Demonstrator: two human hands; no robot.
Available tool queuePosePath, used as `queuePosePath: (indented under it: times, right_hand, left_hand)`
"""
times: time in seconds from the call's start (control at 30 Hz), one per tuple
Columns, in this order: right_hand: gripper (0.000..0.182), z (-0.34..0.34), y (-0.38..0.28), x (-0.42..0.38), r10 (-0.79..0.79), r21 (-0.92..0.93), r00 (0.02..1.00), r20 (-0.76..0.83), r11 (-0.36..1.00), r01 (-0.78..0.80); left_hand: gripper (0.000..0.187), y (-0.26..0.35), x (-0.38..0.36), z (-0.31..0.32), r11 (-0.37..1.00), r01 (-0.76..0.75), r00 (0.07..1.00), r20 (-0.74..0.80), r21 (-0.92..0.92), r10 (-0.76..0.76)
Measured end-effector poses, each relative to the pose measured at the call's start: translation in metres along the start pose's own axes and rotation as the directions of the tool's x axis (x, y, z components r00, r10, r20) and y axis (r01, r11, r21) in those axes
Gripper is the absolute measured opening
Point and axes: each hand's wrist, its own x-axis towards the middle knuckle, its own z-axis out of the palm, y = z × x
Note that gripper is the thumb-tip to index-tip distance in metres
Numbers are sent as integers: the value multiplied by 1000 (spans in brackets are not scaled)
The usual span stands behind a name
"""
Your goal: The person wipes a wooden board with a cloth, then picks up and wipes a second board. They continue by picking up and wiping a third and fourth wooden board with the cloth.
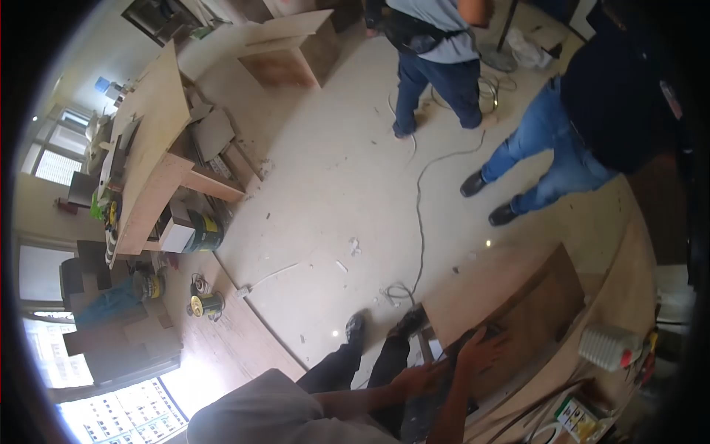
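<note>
My left hand (pixel 416 380) is at the lower centre, beside a dark object (pixel 438 386) that I cannot make out. Its fingers are too dim to tell whether they hold anything. Further right, my right hand (pixel 484 351) has its fingers spread over the edge of a brown wooden piece (pixel 529 314), close to the dark object's upper end. Nothing is visible in its grip.
An electrical cable (pixel 420 214) runs over the floor near my shoes. Two people (pixel 440 59) (pixel 562 140) stand ahead. A wooden bench (pixel 159 133) is on the left. A white container (pixel 608 347) rests on the wooden surface (pixel 617 288) at right.
</note>
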Motion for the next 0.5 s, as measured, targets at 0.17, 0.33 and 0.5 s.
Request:
queuePosePath:
  times: [0.17, 0.33, 0.5]
  right_hand:
    - [86, 22, 4, 31, -86, -123, 981, -176, 990, 64]
    - [84, 15, -5, 104, -35, -48, 987, -160, 998, 28]
    - [81, 20, -1, 191, -45, -119, 970, -239, 993, 17]
  left_hand:
    - [86, 9, 12, 4, 999, -14, 997, -75, -29, 12]
    - [85, 8, 20, -1, 1000, -21, 995, -95, -7, 20]
    - [85, 38, 10, -31, 999, -37, 995, -90, -17, 35]
